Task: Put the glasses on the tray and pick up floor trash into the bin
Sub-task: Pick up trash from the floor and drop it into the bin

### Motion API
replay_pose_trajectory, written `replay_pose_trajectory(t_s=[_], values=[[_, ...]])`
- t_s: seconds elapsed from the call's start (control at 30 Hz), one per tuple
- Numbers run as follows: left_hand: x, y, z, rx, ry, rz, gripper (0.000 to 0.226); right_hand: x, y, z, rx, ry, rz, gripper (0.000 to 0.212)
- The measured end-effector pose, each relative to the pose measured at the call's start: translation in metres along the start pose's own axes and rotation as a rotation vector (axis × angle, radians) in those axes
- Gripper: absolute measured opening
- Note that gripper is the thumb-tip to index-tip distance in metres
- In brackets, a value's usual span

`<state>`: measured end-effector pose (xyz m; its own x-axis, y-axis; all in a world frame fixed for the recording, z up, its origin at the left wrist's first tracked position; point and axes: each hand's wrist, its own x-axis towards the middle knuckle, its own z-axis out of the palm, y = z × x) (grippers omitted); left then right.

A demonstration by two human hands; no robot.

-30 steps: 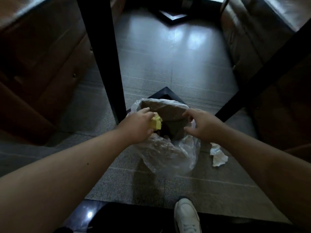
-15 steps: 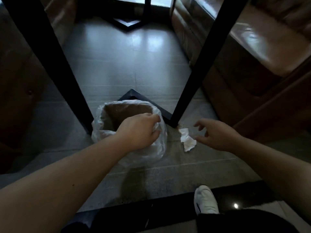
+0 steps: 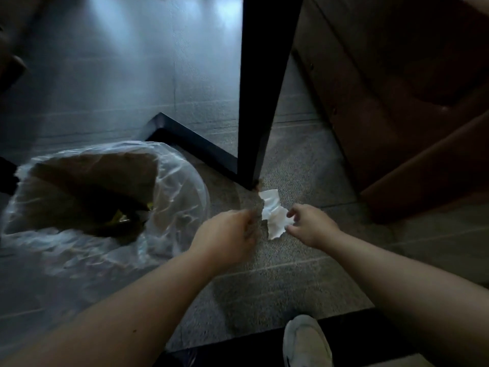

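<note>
Right hand [image 3: 312,225] fingers [image 3: 292,213] at white tissue [image 3: 275,217]; left hand [image 3: 227,234] beside, blurred.
</note>
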<state>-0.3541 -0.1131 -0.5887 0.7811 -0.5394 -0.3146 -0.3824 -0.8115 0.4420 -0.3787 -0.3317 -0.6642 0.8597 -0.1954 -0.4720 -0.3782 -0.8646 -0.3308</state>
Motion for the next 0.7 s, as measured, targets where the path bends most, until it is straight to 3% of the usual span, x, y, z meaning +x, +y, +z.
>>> replay_pose_trajectory(t_s=[0.27, 0.33, 0.5, 0.7], values=[[0.036, -0.016, 0.050, 0.046, -0.091, -0.152, 0.030, 0.048, 0.022, 0.036, -0.146, -0.076, 0.013, 0.044], [0.047, -0.017, 0.058, 0.065, -0.100, -0.153, 0.031, 0.053, 0.027, 0.041, -0.213, -0.101, -0.013, 0.044], [0.085, -0.009, 0.069, 0.130, -0.128, -0.127, 0.026, 0.050, 0.050, 0.048, -0.330, -0.107, -0.155, 0.018], [0.132, -0.001, 0.087, 0.188, -0.119, -0.038, 0.034, 0.036, 0.077, 0.048, -0.256, -0.124, -0.165, 0.022]])
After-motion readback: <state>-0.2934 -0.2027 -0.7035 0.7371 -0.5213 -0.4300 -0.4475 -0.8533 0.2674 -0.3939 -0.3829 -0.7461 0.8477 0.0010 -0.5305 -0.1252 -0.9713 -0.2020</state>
